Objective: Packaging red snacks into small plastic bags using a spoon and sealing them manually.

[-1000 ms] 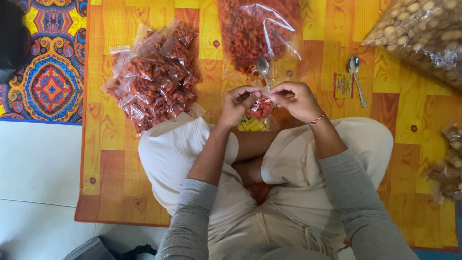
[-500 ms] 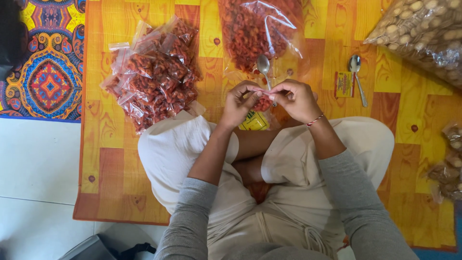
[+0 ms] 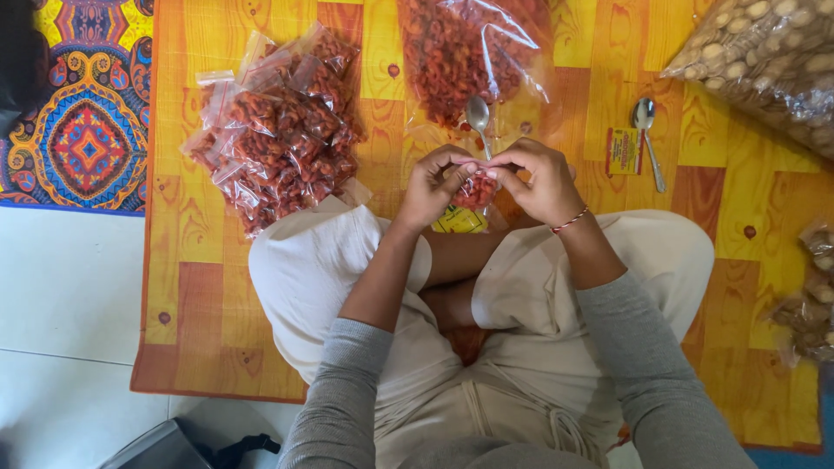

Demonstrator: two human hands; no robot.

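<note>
One orange-and-yellow wood-patterned mat [image 3: 217, 287] covers the floor under the seated person. Two large clear plastic bags lie on it: one of pale nuts [image 3: 764, 61] at the upper right, one of reddish-brown snacks [image 3: 460, 52] at top centre. A heap of small filled clear packets [image 3: 278, 130] sits at upper left. Two metal spoons show, one [image 3: 479, 117] above the hands, one [image 3: 647, 130] further right. At the centre, the left hand [image 3: 434, 187] and right hand [image 3: 539, 182] are closed, fingertips pinching the top edge of one small clear packet of red snacks [image 3: 475, 191].
</note>
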